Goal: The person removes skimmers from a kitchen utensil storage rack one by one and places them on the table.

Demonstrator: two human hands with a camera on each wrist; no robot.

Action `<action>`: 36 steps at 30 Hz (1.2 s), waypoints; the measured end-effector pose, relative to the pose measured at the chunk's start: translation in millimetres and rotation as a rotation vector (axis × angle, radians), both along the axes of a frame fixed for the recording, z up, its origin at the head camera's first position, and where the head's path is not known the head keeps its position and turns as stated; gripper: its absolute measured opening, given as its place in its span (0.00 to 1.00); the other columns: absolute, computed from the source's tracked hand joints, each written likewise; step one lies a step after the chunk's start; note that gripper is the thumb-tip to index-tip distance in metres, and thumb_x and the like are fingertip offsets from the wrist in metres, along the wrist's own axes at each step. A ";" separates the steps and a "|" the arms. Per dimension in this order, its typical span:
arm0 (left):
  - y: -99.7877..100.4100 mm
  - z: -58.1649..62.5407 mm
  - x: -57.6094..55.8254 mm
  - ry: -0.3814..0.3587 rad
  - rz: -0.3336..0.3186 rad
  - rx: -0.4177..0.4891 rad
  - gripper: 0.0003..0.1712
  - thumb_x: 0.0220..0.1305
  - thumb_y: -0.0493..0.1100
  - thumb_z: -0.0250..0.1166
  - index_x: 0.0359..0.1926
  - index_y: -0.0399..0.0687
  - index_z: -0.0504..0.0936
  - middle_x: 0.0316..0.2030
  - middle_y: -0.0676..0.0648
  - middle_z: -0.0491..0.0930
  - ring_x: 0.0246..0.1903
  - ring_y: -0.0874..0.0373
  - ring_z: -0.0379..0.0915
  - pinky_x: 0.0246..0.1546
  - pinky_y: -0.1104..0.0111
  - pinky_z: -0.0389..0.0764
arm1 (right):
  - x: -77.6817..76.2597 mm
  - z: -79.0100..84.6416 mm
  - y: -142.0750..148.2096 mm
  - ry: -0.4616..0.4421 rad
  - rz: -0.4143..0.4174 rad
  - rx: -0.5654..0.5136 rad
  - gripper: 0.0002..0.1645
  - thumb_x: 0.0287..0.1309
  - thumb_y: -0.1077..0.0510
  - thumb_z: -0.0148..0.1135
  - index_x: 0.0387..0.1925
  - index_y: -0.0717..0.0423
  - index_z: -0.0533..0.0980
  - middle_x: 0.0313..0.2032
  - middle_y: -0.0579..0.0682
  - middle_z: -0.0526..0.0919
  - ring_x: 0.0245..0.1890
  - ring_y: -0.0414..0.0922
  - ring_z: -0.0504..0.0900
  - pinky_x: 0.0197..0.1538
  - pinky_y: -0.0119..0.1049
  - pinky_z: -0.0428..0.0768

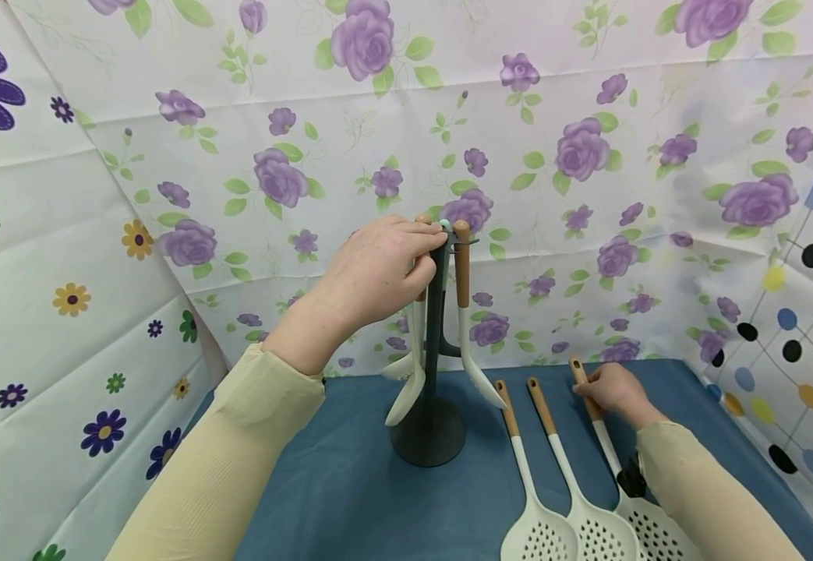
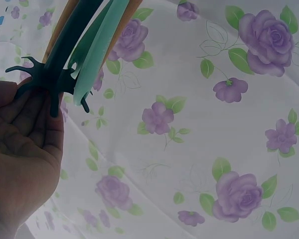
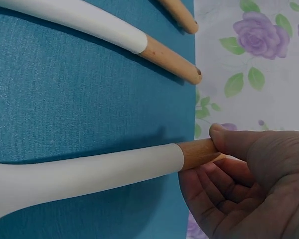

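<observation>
My left hand (image 1: 385, 273) grips the top of a dark utensil stand (image 1: 434, 335), at its crown of hooks (image 2: 42, 77). Several utensils with wooden handles hang there, one of them a pale utensil (image 1: 464, 312) on the right side. A mint-green strip (image 2: 97, 55) shows beside the pole in the left wrist view. At the right, my right hand (image 1: 613, 389) pinches the wooden handle of a white skimmer (image 1: 606, 444) between thumb and fingers. That handle (image 3: 197, 153) appears slightly raised above the cloth in the right wrist view. The skimmer's perforated head is partly behind the sleeve.
Two more white skimmers, a left one (image 1: 528, 483) and a middle one (image 1: 574, 491), lie side by side on the blue cloth (image 1: 336, 475). Behind the table hangs a flowered sheet (image 1: 238, 140), with patterned sheets at both sides. The stand's round base (image 1: 429, 444) rests on the cloth.
</observation>
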State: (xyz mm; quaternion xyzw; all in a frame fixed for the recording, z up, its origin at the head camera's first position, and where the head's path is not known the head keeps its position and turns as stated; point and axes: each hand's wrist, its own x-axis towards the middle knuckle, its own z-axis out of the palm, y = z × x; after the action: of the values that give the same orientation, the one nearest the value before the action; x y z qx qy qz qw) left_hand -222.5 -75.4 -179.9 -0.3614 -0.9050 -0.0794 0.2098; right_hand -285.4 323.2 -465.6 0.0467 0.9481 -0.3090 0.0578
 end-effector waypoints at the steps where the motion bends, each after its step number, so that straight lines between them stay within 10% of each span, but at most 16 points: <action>1: -0.2 0.0 0.1 -0.001 0.001 0.000 0.24 0.77 0.42 0.50 0.69 0.50 0.77 0.67 0.51 0.76 0.66 0.53 0.69 0.66 0.61 0.71 | -1.2 -1.6 -0.2 -0.007 -0.001 0.000 0.21 0.69 0.55 0.64 0.20 0.60 0.82 0.14 0.48 0.76 0.16 0.44 0.72 0.22 0.37 0.70; 8: -0.3 0.7 0.7 -0.003 0.001 -0.003 0.24 0.78 0.42 0.49 0.70 0.50 0.77 0.67 0.52 0.75 0.67 0.54 0.69 0.68 0.61 0.69 | -4.3 -8.8 -1.7 -0.059 -0.007 -0.021 0.32 0.68 0.55 0.66 0.09 0.44 0.63 0.11 0.42 0.60 0.13 0.39 0.61 0.21 0.35 0.66; 36: -0.2 0.0 1.1 0.004 -0.001 0.003 0.24 0.77 0.41 0.50 0.69 0.49 0.78 0.66 0.51 0.76 0.66 0.53 0.70 0.68 0.61 0.68 | -5.7 -17.7 -5.7 -0.075 -0.018 -0.031 0.24 0.64 0.62 0.61 0.12 0.51 0.68 0.13 0.48 0.73 0.16 0.44 0.72 0.23 0.37 0.75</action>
State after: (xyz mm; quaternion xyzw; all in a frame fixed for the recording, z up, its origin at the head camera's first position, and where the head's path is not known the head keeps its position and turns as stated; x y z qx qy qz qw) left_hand -221.3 -75.7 -179.9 -0.3617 -0.9043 -0.0801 0.2122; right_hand -291.1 317.5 -483.3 0.0658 0.9399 -0.3224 0.0914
